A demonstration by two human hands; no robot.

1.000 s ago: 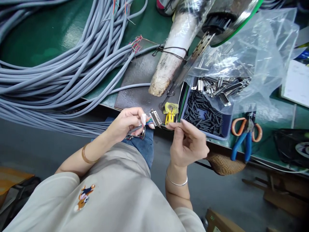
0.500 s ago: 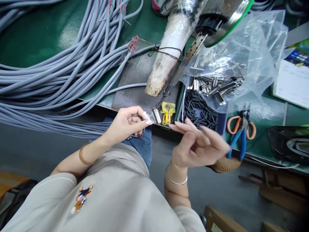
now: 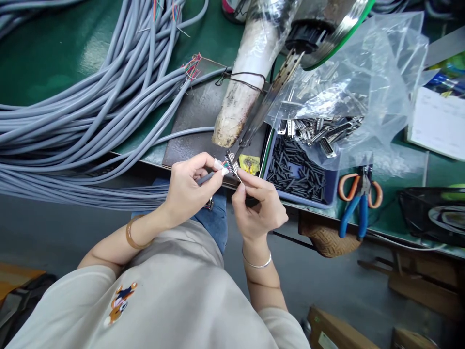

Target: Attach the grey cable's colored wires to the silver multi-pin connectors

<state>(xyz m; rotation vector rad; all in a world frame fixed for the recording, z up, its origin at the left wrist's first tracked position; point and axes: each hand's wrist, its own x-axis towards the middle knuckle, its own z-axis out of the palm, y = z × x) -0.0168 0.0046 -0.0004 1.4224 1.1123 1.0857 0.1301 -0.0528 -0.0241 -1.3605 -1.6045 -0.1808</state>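
Between the fingertips of my left hand [image 3: 194,186] is the end of a grey cable [image 3: 205,178], its thin coloured wires reaching a metal connector [image 3: 232,164]. White covers sit on two of those fingertips. My right hand [image 3: 258,201] is closed in a pinch at the connector's right end, its thumb and index finger at the metal edge. A soldering iron [image 3: 250,133] points down at the connector from above. Just behind my right fingers, a yellow clip on a yellow pad [image 3: 250,164] is partly hidden.
Grey cables [image 3: 109,106] cover the left side. A blue tray [image 3: 329,194] of short black tubes stands right, beside a plastic bag [image 3: 385,82] of connectors. Pliers [image 3: 359,203] lie at the table edge. A wrapped white tube [image 3: 241,92] hangs over the dark plate [image 3: 185,145].
My right hand has moved left from beside the tray and closed at the connector. My left hand stays at the cable end. The view has shifted slightly.
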